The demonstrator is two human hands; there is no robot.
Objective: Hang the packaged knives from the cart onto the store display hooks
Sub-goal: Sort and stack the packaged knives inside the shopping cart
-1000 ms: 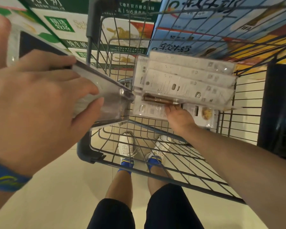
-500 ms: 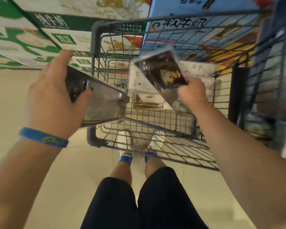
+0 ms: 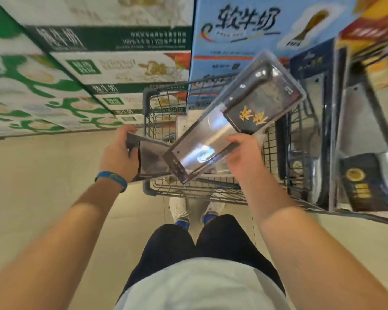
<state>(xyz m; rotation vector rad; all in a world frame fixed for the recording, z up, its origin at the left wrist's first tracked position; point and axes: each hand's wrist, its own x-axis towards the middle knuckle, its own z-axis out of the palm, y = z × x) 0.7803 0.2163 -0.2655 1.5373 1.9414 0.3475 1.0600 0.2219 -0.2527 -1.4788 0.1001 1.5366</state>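
View from the head, looking down over a wire cart [image 3: 147, 101] in a shop aisle. The right hand [image 3: 244, 153] grips one packaged knife [image 3: 233, 121], a clear blister pack over a broad blade and a dark card with gold characters. The fingers curl round its lower long edge near the blade end, and the pack is lifted clear above the basket. Its long axis runs on a diagonal, from the low end near the left hand [image 3: 119, 157] up to the handle end at the upper right. That high end points toward the display [image 3: 318, 121] on the right, where hanging packs [image 3: 363, 142] of similar knives already stand in close rows. The hooks themselves cannot be made out, nor can a hang hole on the held pack. The left hand, which wears a blue wristband [image 3: 111, 177], holds a second packaged knife [image 3: 152, 159]. Its fingers wrap round the pack's near end, just above the cart's near-left corner, and the two packs overlap there in this view. Stacked milk cartons [image 3: 112, 63] fill the background. By judgement, the right hand is the nearer to the display and would serve first. Its pack would need to swing from the diagonal until its hanging end meets a hook, while the left hand waits with the second pack.
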